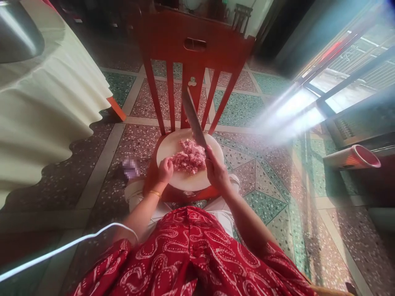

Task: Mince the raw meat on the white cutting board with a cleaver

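— While the round cream-white cutting board [185,181] sits on the seat of the red wooden slat-backed chair [194,45], how many things lie on it?

— One heap of pink minced meat [189,157], right of the board's middle. One long steel-bladed knife [194,118] is raised above the board, its blade slanting up and away towards the chair back.

— And the hands?

— Two, set apart. The right hand [217,170] is clenched around the knife handle at the board's right edge. The left hand [166,169] is curled, fingers tucked in, resting on the board's left part just beside the meat; whether it touches the meat I cannot tell. One gold bangle [154,193] rings that wrist.

— How much room is there at the edges?

— Bare board shows left of and behind the meat, and a strip along the near rim. The board nearly fills the seat; red wood shows only at the near edge.

— Around the board?

— Left of it, well apart, hangs one scalloped cream tablecloth [43,107]. Right of it, well apart, lies one red-rimmed tube [354,158] near the window. Open terrazzo floor [265,164] lies between.
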`<state>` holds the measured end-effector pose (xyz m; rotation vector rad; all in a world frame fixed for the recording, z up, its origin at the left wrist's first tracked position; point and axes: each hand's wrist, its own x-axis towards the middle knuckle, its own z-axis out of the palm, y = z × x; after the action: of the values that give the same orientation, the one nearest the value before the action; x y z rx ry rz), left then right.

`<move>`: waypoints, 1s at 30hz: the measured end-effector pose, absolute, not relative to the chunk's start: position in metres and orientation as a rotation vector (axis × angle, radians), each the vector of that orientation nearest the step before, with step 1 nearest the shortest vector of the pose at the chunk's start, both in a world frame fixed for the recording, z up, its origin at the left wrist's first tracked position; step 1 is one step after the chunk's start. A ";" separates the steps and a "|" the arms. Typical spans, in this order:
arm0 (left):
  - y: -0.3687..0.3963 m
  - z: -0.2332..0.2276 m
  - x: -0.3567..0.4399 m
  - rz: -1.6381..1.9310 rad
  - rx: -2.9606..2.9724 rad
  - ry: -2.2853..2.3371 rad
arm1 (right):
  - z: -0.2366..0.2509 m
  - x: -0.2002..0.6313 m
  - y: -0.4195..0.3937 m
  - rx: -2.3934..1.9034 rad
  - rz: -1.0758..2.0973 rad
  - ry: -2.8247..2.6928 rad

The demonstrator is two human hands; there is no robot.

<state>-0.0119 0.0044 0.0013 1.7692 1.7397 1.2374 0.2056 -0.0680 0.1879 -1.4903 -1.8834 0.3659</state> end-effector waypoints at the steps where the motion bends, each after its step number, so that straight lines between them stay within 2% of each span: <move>1: 0.004 -0.001 -0.012 1.239 1.753 1.753 | 0.182 0.203 -0.066 -1.504 0.341 -1.876; 5: 0.002 -0.005 -0.012 1.238 1.705 1.776 | 0.137 0.201 -0.067 -1.855 0.607 -2.033; 7: 0.001 -0.004 -0.011 1.217 1.701 1.765 | 0.131 0.204 -0.072 -1.933 0.729 -2.059; 13: 0.001 -0.004 -0.009 1.260 1.676 1.781 | 0.188 0.202 -0.075 -1.467 0.426 -1.920; 16: 0.000 -0.006 -0.009 1.247 1.689 1.784 | 0.171 0.192 -0.071 -1.515 0.371 -1.958; 20: -0.001 -0.005 -0.010 1.215 1.707 1.770 | 0.127 0.193 -0.078 -1.922 0.662 -2.217; 22: -0.001 -0.004 -0.011 1.198 1.716 1.739 | 0.132 0.200 -0.084 -1.956 0.720 -2.192; 27: 0.000 -0.005 -0.009 1.253 1.725 1.772 | 0.189 0.206 -0.077 -1.547 0.481 -1.882; 30: 0.000 -0.005 -0.009 1.231 1.720 1.789 | 0.175 0.202 -0.066 -1.510 0.411 -1.786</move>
<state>-0.0086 -0.0001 -0.0054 1.7199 1.7894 1.2305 0.2024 -0.0656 0.1748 -1.5101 -1.7863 0.4106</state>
